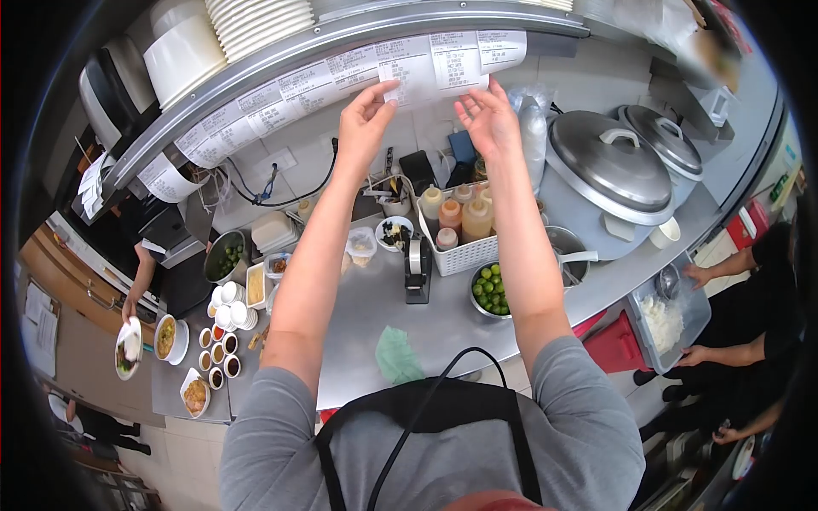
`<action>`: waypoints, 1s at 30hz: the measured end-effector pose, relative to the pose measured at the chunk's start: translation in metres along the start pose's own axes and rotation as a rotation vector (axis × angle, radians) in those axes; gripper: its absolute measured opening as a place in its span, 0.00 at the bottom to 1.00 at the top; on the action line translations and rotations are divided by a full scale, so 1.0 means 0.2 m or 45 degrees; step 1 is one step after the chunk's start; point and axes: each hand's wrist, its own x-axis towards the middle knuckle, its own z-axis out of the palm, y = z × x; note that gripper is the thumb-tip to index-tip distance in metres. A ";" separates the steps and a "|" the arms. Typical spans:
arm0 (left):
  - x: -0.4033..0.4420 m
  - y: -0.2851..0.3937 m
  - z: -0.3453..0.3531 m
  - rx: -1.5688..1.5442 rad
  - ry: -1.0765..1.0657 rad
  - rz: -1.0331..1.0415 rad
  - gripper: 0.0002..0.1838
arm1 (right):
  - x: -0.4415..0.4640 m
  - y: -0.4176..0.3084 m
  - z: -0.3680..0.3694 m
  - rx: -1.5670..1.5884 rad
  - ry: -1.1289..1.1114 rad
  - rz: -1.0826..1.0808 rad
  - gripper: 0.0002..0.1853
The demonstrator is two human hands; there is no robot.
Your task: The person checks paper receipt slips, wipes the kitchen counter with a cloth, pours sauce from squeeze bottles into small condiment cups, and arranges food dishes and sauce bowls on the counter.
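Observation:
Both my arms reach up toward a row of printed paper receipts (298,92) hanging from the metal shelf rail (358,28). My left hand (368,115) pinches the lower edge of one receipt (395,75) between thumb and finger. To its right, my right hand (487,117) is raised with its fingers apart beside the lower corner of another receipt (457,64). Whether its fingertips touch that paper I cannot tell. Below my hands, a white basket (460,255) of sauce bottles and a black tape dispenser (417,268) stand on the steel counter (362,328).
Limes (490,289) fill a bowl near my right arm, before two large lidded cookers (609,162). Sauce cups (217,351) and food bowls (170,338) stand left. A co-worker's hand (129,308) holds a plate; another person holds a rice tub (669,319) at right.

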 end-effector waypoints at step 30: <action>-1.87 -0.83 -2.53 1.682 0.558 -1.281 0.18 | -1.40 1.19 -0.23 -1.343 0.034 0.736 0.08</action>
